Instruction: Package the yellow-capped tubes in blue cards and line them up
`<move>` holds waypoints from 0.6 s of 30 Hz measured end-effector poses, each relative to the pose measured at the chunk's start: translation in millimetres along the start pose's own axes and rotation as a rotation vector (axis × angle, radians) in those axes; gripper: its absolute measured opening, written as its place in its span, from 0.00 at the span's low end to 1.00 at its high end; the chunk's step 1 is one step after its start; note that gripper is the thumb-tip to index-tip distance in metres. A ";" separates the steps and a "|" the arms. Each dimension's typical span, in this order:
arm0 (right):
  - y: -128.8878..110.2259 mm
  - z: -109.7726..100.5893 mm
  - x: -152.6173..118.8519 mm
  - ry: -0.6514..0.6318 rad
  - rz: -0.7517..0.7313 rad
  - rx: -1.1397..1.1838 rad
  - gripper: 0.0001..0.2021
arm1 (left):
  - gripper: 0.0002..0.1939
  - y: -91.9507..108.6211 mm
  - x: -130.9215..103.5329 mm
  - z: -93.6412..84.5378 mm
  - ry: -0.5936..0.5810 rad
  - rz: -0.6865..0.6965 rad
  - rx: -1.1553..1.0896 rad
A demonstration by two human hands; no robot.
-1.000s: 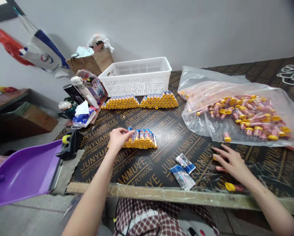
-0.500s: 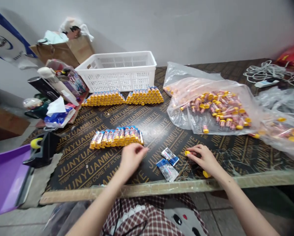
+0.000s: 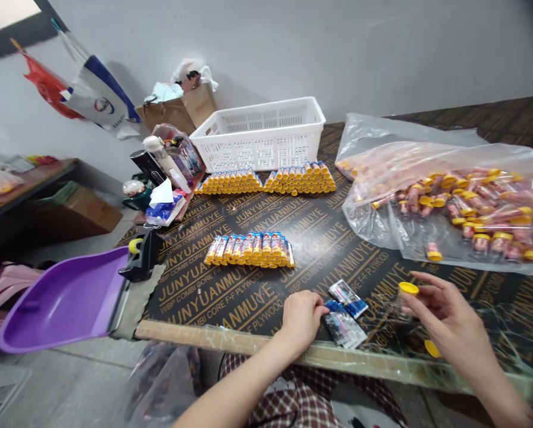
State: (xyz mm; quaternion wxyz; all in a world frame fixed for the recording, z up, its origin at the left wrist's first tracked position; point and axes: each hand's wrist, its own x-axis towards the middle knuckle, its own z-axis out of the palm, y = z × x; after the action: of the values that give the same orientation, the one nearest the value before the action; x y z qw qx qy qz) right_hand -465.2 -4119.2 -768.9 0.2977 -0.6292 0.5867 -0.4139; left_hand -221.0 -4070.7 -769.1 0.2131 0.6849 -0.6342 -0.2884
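My left hand (image 3: 303,316) is closed, its thumb and fingertips pinching the near-left edge of a flat blue-and-clear printed sleeve (image 3: 347,330). Another such sleeve (image 3: 347,298) lies just behind it, overlapping. In my right hand (image 3: 451,318) is a small clear tube with a yellow cap (image 3: 408,289), cap up, gripped between thumb and fingers; most of its body is hidden. Below that hand a loose yellow cap or tube end (image 3: 432,348) shows on the table. Left of centre lies a stack of sleeved tubes (image 3: 251,249) with yellow ends.
Two more stacked piles of tubes (image 3: 231,182) sit before a white plastic basket (image 3: 262,145). A clear bag (image 3: 382,229) spills many yellow-capped tubes at right. At left are a black tape dispenser (image 3: 144,252) and purple dustpan (image 3: 65,297). The table's taped edge (image 3: 248,340) runs close by.
The view has swung left. My left hand has gone from beside the stack to the sleeves and closed on one. My right hand has raised the tube and tipped it cap up.
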 end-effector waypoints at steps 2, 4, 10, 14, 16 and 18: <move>-7.2 1.3 -5.3 -0.068 0.057 0.085 0.27 | 0.03 -0.2 -2.3 1.5 0.029 0.017 -0.002; -13.2 2.8 -10.7 -0.111 0.084 0.106 0.24 | 0.03 0.2 -4.0 2.8 0.065 0.015 -0.019; -30.3 12.9 -31.2 -0.036 0.018 0.137 0.15 | 0.05 0.9 -1.5 -2.0 0.098 -0.128 -0.518; -42.0 24.7 -47.3 -0.028 -0.067 0.241 0.09 | 0.12 -3.0 2.7 -12.6 0.068 -0.341 -1.108; -46.8 31.7 -55.4 -0.043 -0.094 0.277 0.07 | 0.18 -4.8 4.0 -18.7 0.079 -0.397 -1.248; -49.9 38.5 -62.8 -0.053 -0.112 0.301 0.08 | 0.22 -6.1 5.2 -23.5 0.090 -0.433 -1.319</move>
State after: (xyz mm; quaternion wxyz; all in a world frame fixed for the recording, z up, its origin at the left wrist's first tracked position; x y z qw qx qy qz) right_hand -405.2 -4055.0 -755.3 0.3804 -0.6198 0.4740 -0.4964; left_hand -200.7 -4077.0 -756.3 0.5485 0.5349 -0.1661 -0.6208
